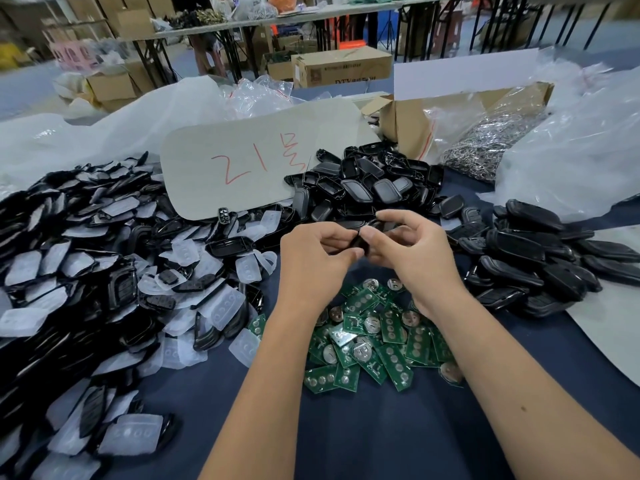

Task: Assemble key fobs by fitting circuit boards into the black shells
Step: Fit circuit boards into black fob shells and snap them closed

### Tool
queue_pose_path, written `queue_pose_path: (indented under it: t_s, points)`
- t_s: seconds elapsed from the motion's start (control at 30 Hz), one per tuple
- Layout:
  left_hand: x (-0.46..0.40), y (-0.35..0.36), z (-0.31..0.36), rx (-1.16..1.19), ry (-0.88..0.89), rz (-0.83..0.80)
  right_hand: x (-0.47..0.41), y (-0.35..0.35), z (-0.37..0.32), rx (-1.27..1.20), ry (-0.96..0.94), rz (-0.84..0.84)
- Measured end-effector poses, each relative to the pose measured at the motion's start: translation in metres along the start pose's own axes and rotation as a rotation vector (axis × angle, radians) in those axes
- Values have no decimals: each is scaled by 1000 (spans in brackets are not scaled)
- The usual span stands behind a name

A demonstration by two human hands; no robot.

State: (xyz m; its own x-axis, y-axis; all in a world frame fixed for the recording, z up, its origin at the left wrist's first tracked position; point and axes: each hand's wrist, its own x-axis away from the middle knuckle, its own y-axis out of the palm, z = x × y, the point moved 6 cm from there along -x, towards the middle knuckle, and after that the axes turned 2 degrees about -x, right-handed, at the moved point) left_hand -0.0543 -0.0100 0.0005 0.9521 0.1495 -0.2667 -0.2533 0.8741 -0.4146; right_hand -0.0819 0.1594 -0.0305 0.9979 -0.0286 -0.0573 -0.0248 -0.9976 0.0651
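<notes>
Black shell [360, 241] pinched between both hands at twelve o'clock above the circuit boards [370, 344]; heap of shells and clear pads [104, 271] at nine o'clock; left hand [317, 258] curled, fingertips clamped on the shell's near edge; right hand [408, 247] curled, thumb pressed on top; finished-looking fobs [533, 265] stacked at three o'clock. Probably the closing step, board hidden if inside; next, likely firm even squeeze, then set down at three o'clock.

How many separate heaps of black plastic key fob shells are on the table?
3: one behind the hands, one at the right, and a big one at the left mixed with translucent button pads. Edges may hide more.
</notes>
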Motion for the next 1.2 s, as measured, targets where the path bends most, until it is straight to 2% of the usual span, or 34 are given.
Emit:
queue_pose_path:
  t_s: [0.17, 0.43, 0.7, 0.9, 1.0, 1.2]
  points:
    - [-1, -4, -12, 155, -120, -38, -2, 4, -7, -53, -21, -198]
    - [0, -1, -13, 247, -141, -108, -1, 2, -9, -67, -72, -201]
    - [0, -2, -20, 287, -191, -61, -2, 1, -6, -192, -10, -260]
    - [-5, -6, -15, 214, -89, -35, 0, 3, -8, -231, -8, -296]
    - [-6, -6, -11, 166, -32, -16, 0, 4, -9, -182, -34, -295]
    - [-5, -6, -11, 92, 10, -39, 1, -2, -16, 67, -193, -223]
